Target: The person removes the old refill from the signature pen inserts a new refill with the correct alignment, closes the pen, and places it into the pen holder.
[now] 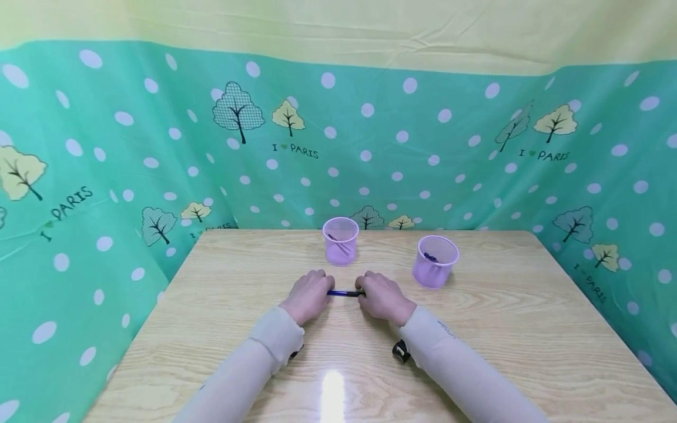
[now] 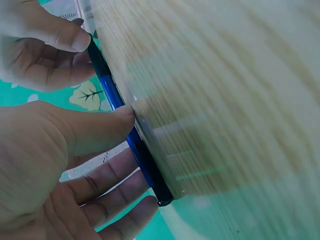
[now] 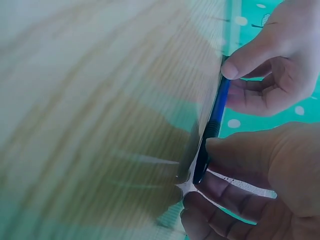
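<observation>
Two bare hands pinch one blue-and-black pen (image 1: 345, 293) between them, low over a wooden tabletop.
Nearest are two pale, soft-looking fabric sleeves (image 1: 270, 341), reaching forward over one glossy, wood-grained table (image 1: 238, 258). The left hand (image 1: 309, 295) clamps thumb and fingers on the pen's blue side; the right hand (image 1: 383, 296) grips its black, ribbed, tapering end. The pen is slim, smooth-barrelled and level, near the table's middle. Beyond stand two round-rimmed, see-through lilac cups: the left cup (image 1: 338, 257) holds a few thin sticks, the right cup (image 1: 431, 276) small dark-blue pieces. Farthest hangs creased green cloth (image 1: 317, 194), dotted and tree-printed.
</observation>
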{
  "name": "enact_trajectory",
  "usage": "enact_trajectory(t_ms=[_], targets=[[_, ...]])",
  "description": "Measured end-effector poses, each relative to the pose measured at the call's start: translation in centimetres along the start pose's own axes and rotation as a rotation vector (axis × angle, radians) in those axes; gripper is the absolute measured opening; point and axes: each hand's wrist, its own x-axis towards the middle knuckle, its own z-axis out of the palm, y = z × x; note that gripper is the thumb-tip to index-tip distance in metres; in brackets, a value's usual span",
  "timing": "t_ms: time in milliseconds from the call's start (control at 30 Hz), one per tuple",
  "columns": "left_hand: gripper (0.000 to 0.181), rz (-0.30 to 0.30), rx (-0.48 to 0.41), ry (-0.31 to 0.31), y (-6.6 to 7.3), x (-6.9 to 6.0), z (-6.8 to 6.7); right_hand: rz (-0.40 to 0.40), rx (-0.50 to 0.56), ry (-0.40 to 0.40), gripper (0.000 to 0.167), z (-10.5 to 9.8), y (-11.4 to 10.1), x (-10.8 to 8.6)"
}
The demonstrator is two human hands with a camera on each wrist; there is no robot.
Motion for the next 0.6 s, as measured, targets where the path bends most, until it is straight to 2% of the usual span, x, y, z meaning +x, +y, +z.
enact_trajectory(t_ms=[233, 600], targets=[[0.007, 0.013, 0.005, -0.006, 0.17, 0.11, 0.0, -0.032, 0.015, 0.0, 0.008, 0.14, -0.08, 0.12], [0.012, -0.01, -0.015, -0.028, 0.39, 0.14, 0.0, -0.043, -0.022, 0.009, 0.011, 0.21, -0.51, 0.16]])
